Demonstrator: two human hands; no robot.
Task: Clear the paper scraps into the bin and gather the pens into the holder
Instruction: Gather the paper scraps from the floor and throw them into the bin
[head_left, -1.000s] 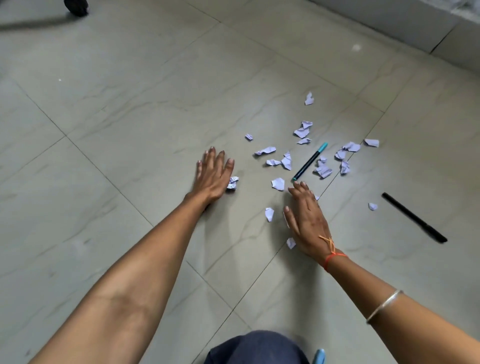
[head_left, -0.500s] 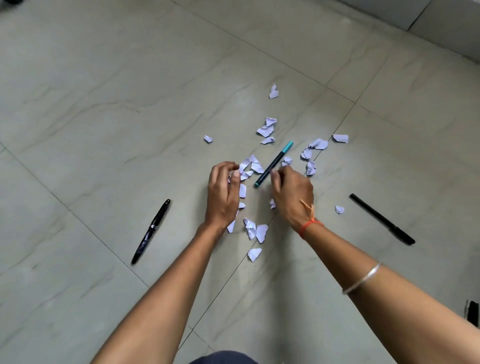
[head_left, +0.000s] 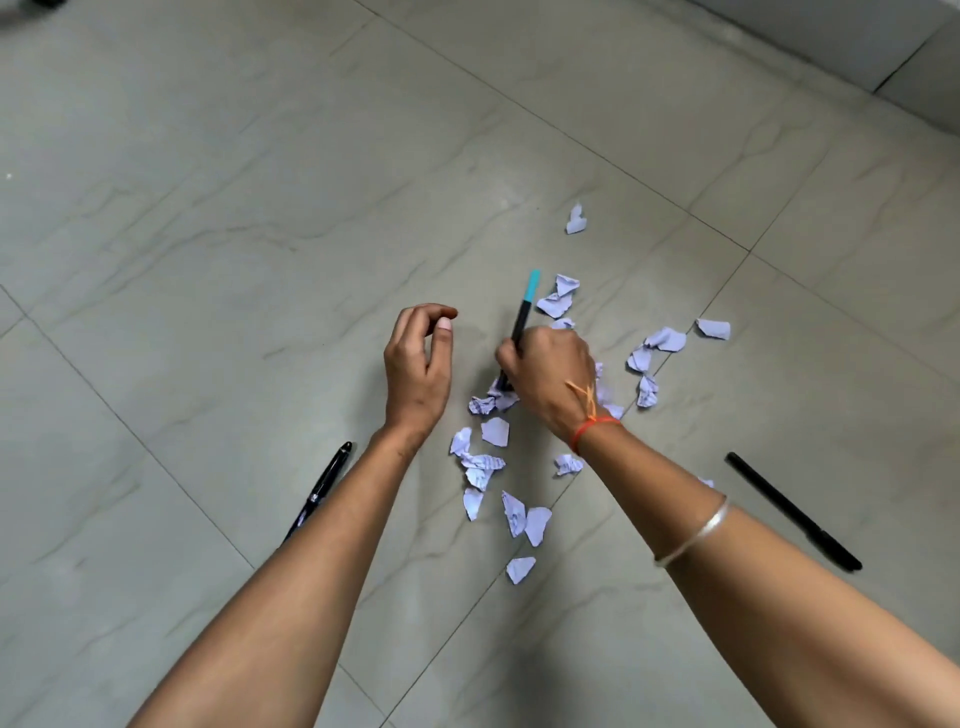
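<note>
head view: right hand (head_left: 550, 379) grips teal-capped pen (head_left: 521, 317), cap tilted far. left hand (head_left: 418, 364) empty, fingers loosely curled. torn paper scraps (head_left: 496, 467) strewn on tiled floor (head_left: 208, 208) between arms. glossy black pen (head_left: 322, 486) near left, matte black pen (head_left: 792, 509) right.

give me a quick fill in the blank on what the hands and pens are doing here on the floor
1. The right hand grips the pen with the ____ cap.
2. The left hand holds ____.
3. Besides the held pen, ____ black pens lie on the tiled floor: one by the left forearm, one right of the right forearm.
4. The paper scraps lie ____ the two forearms.

Missing words: teal; nothing; two; between
</note>
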